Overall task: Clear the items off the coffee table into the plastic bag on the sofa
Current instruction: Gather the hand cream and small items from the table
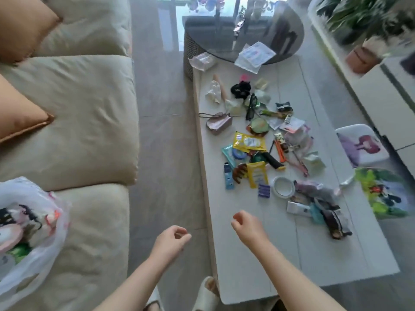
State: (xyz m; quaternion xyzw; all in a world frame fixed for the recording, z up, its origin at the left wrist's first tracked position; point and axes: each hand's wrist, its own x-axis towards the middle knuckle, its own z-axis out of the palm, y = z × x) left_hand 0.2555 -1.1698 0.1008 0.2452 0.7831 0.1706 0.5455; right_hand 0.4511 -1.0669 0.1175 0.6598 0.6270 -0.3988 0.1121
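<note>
Right now both hands hang loosely curled and hold nothing, the left hand [170,241] over the floor, the right hand [246,225] above the surface [247,265]. Small items [258,144] lie scattered across it. Well apart, the bag [33,232] sits on the sofa [89,131], partly filled

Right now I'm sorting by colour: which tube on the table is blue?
The blue tube beside the brown hair claw; the other tube, further right, is white.
</note>
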